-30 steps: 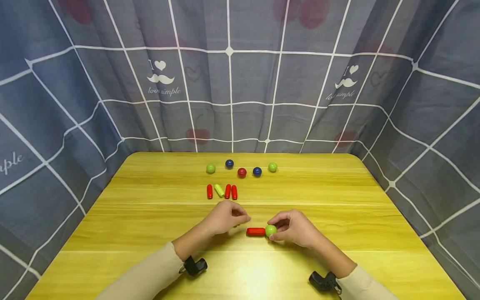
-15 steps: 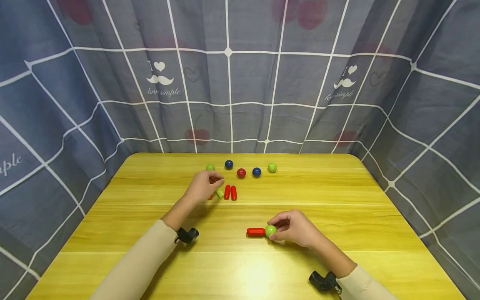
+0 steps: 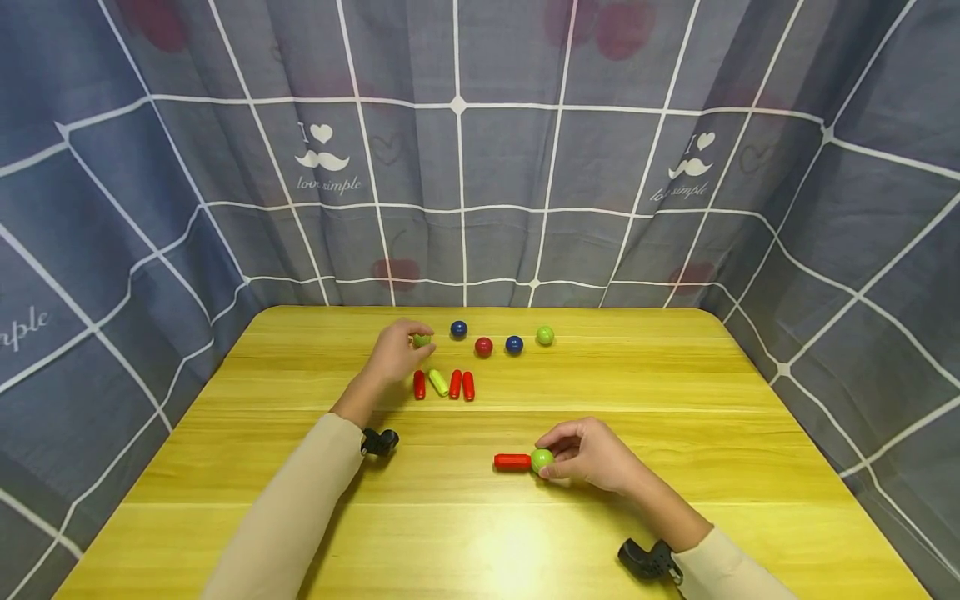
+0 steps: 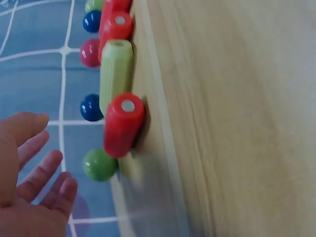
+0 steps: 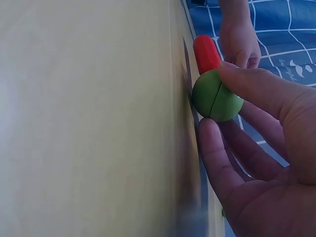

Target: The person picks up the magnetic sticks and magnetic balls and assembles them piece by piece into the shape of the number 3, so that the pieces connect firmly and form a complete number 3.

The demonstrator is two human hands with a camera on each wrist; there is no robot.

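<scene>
My right hand (image 3: pixel 588 454) pinches a green ball (image 5: pixel 212 96) between thumb and fingers, low over the wooden table. A red rod (image 3: pixel 512 462) lies in line with that ball, its end against the ball's left side. At the back left, my left hand (image 3: pixel 397 350) reaches over a second green ball (image 4: pixel 100 165), which shows between thumb and index finger in the head view. In the left wrist view these fingers (image 4: pixel 42 175) are spread, with a gap to the ball. Near this hand lie a red rod (image 4: pixel 123 126) with a grey disc in its end and a yellow-green rod (image 4: pixel 116 74).
Two more red rods (image 3: pixel 456 384) lie beside the yellow-green one. Behind them sit a blue ball (image 3: pixel 459 329), a red ball (image 3: pixel 483 347), another blue ball (image 3: pixel 513 345) and a green ball (image 3: pixel 545 335). A grey checked curtain (image 3: pixel 495 167) hangs behind the table (image 3: pixel 360 533).
My left hand has moved from beside the joined red rod, forward and left past the loose rods, to the back left green ball. The right hand has stayed in place with its ball.
</scene>
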